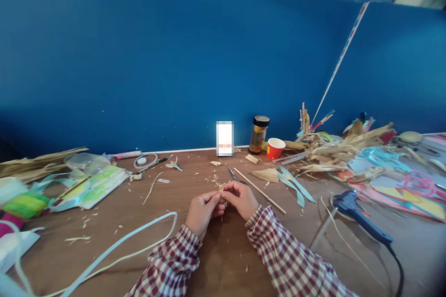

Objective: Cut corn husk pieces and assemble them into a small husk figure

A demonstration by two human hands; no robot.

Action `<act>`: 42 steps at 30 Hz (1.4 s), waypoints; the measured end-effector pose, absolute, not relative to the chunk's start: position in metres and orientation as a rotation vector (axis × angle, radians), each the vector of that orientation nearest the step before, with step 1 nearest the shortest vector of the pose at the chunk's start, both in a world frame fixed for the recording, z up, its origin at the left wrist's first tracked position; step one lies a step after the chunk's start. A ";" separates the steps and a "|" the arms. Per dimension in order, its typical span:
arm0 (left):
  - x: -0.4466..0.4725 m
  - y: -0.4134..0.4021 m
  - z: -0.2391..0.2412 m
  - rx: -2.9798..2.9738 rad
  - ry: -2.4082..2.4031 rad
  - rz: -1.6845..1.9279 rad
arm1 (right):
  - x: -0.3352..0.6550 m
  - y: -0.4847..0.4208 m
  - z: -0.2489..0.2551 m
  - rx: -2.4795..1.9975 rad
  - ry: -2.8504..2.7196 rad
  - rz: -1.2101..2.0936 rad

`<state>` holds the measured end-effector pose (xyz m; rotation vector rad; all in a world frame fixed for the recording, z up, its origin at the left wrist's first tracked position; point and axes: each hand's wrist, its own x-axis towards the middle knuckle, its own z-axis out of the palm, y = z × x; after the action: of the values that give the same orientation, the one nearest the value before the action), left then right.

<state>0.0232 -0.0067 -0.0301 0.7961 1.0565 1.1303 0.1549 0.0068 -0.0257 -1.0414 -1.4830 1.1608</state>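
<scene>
Above the middle of the table, my left hand (204, 211) and my right hand (243, 199) meet fingertip to fingertip. Both pinch a small pale piece of dried husk (221, 187), mostly covered by the fingers; its exact shape is too small to tell. Just beyond my right hand lies a tool with a thin metal blade (231, 172), its dark handle partly hidden. A thin wooden stick (260, 191) runs slantwise to the right of that hand. Pale husk scraps (215, 178) are scattered on the brown table in front of my fingers.
At right lie a blue glue gun (362, 218), light blue ribbon (294, 188) and a heap of dried husks (348, 148). A red paper cup (275, 150) and lidded jar (259, 135) stand before the blue partition (174, 55). A white cable (128, 241) loops at left.
</scene>
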 end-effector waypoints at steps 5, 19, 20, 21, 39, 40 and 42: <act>0.023 -0.006 -0.033 0.818 1.115 1.144 | 0.154 0.007 -0.028 -1.038 -1.504 1.128; 0.023 -0.005 -0.035 0.955 1.087 1.130 | 0.154 0.004 -0.019 -1.112 -1.556 0.923; 0.022 -0.005 -0.035 0.956 1.092 1.138 | 0.155 0.004 -0.020 -1.121 -1.571 0.905; 0.022 -0.004 -0.034 0.955 1.104 1.153 | 0.156 0.005 -0.021 -1.142 -1.589 0.879; 0.016 -0.001 -0.034 0.830 1.237 1.332 | 0.165 0.011 -0.031 -1.443 -1.981 0.359; 0.016 -0.001 -0.033 0.820 1.235 1.329 | 0.167 0.012 -0.030 -1.398 -1.935 0.431; 0.016 -0.001 -0.033 0.797 1.227 1.324 | 0.167 0.012 -0.027 -1.284 -1.867 0.587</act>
<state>0.0156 -0.0005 -0.0332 0.7969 1.2268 1.3244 0.1673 0.0116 -0.0272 -1.2838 -1.8675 0.5870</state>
